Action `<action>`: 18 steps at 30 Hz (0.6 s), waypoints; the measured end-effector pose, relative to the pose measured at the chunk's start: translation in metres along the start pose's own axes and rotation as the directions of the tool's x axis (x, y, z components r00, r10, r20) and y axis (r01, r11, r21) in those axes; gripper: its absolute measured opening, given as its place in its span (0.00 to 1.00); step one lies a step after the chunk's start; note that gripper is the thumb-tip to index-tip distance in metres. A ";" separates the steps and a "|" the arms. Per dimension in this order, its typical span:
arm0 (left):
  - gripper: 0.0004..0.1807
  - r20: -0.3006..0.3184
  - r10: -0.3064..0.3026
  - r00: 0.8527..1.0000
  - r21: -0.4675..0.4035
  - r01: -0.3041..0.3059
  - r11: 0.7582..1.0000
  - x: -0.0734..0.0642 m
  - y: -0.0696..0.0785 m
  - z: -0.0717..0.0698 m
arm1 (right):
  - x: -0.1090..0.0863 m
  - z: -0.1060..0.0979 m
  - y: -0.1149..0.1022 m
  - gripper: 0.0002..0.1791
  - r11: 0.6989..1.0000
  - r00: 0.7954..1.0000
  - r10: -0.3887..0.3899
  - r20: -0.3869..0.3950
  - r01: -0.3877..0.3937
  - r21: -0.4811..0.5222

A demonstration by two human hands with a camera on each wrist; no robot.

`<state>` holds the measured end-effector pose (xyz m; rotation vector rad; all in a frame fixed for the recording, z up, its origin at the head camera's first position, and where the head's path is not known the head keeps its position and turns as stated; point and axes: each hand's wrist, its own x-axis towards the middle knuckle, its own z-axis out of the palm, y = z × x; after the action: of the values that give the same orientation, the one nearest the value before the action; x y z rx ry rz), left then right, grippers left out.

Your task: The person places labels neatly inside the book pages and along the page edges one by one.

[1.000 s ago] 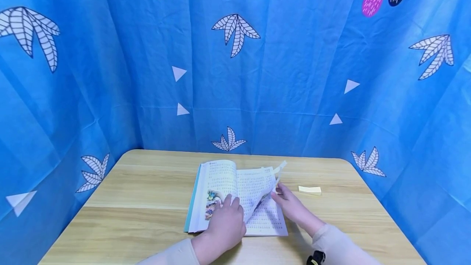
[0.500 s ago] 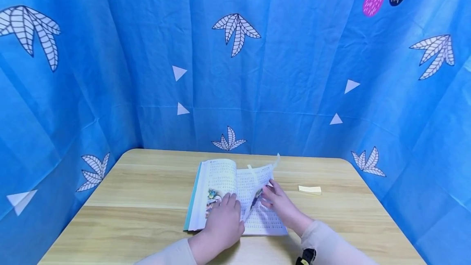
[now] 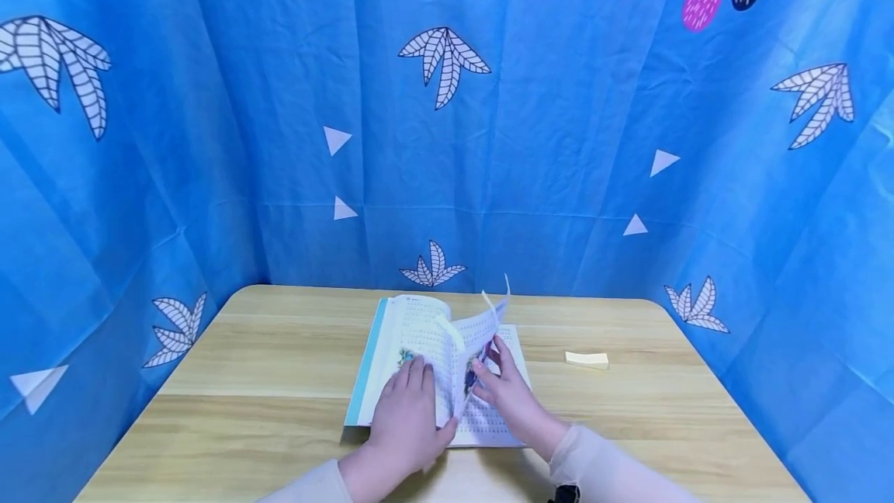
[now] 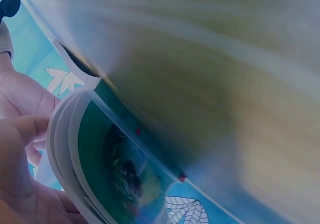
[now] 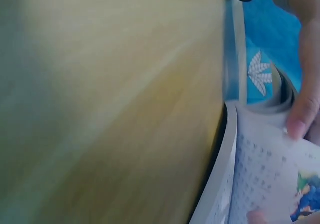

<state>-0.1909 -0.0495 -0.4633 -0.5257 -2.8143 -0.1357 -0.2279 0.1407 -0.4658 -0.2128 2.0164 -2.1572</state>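
Left hand (image 3: 407, 419) palm down, fingers extended toward far edge of the surface (image 3: 272, 379), thumb spread. Right hand (image 3: 508, 394) angled inward, thumb and fingers bent in a pinch.

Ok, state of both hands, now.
Left hand: open, resting on the book's left page.
Right hand: closed, holding a raised page.

A hand could pass over the tabletop (image 3: 244, 371) left of the open book (image 3: 419, 324); the lifted page (image 3: 477, 330) and right hand (image 3: 513, 397) obstruct its right half, a pale pad (image 3: 587, 361) lies beyond, and the curtain (image 3: 559, 138) walls the back
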 end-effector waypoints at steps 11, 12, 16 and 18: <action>0.53 0.003 0.029 1.000 -0.067 -0.029 0.997 -0.010 -0.019 -0.004 | -0.005 0.011 0.000 0.48 0.993 0.999 -0.039 0.028 0.042 -0.114; 0.52 0.003 0.042 0.999 -0.077 -0.042 0.996 -0.011 -0.022 -0.005 | -0.005 0.011 -0.001 0.48 0.991 0.999 -0.039 0.031 0.043 -0.124; 0.47 -0.007 0.090 0.996 -0.130 -0.091 0.987 -0.014 -0.035 -0.009 | -0.007 0.012 -0.002 0.46 0.985 0.998 -0.045 0.050 0.052 -0.164; 0.44 -0.019 0.113 0.993 -0.154 -0.115 0.981 -0.016 -0.043 -0.012 | -0.007 0.013 -0.003 0.46 0.982 0.997 -0.045 0.055 0.054 -0.180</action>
<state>-0.1897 -0.0962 -0.4583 -0.7172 -2.7693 -0.3343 -0.2179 0.1296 -0.4617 -0.3422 2.2011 -1.9744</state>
